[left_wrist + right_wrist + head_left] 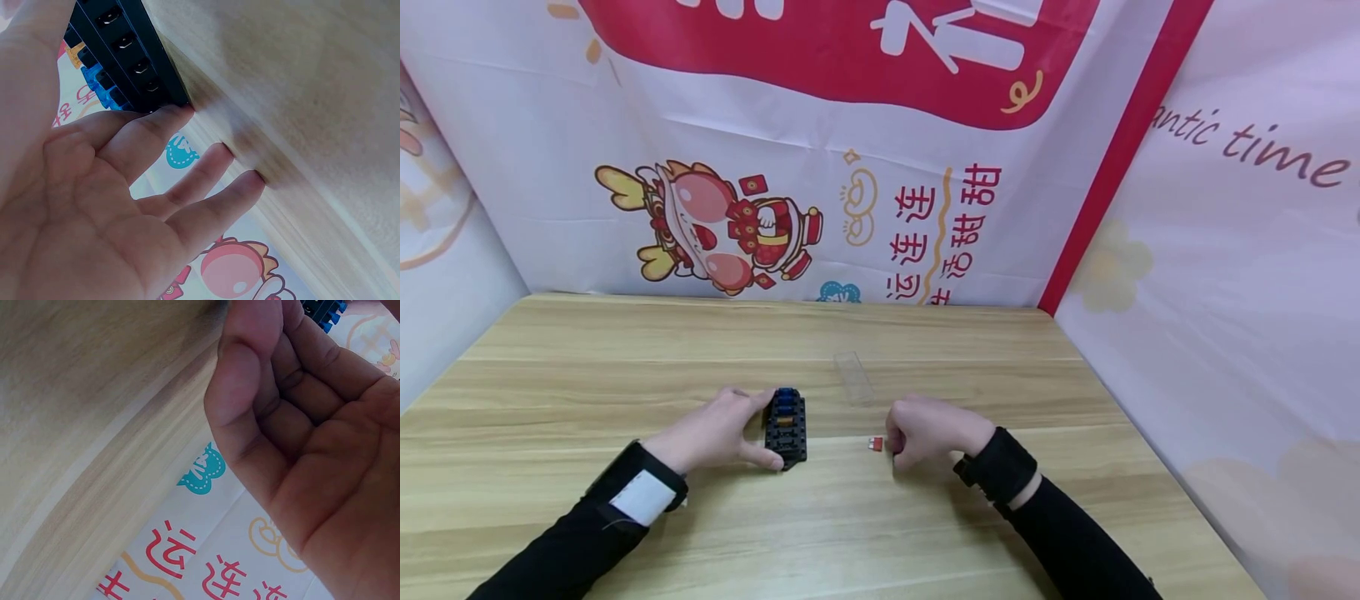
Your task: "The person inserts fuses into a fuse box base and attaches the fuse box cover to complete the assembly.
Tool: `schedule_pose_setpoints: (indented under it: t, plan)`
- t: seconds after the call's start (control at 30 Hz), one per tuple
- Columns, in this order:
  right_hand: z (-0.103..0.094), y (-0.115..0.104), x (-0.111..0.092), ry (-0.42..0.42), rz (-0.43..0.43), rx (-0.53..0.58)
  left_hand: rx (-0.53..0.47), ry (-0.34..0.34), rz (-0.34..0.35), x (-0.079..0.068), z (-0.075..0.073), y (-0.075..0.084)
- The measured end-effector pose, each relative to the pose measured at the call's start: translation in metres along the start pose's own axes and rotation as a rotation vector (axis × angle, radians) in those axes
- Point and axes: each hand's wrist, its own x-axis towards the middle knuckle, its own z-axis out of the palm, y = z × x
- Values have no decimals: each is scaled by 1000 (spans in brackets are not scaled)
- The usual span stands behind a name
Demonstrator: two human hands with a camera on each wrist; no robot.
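A black fuse box [786, 446] with blue and orange blade fuses along its far half lies on the table. My left hand [722, 433] grips it from the left, thumb at the near end and index finger at the far end; in the left wrist view the other fingertips rest on the tabletop. A small red blade fuse [876, 443] lies just left of my right hand [925, 429]. That hand is low over the table with its fingers curled. Something dark shows by its thumb tip, too small to make out. In the right wrist view the fingertips are hidden.
Beyond the hands, a clear plastic cover [853, 377] lies on the wooden table [625, 342]. A printed cloth [850, 125] hangs behind the back edge, and more cloth stands at both sides.
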Motion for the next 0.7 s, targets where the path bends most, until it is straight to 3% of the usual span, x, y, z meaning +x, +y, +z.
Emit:
schedule_pose_setpoints:
  t: [0.7]
  plan:
    - [4, 8, 3, -29, -16, 17, 6, 10, 16, -1, 0, -1]
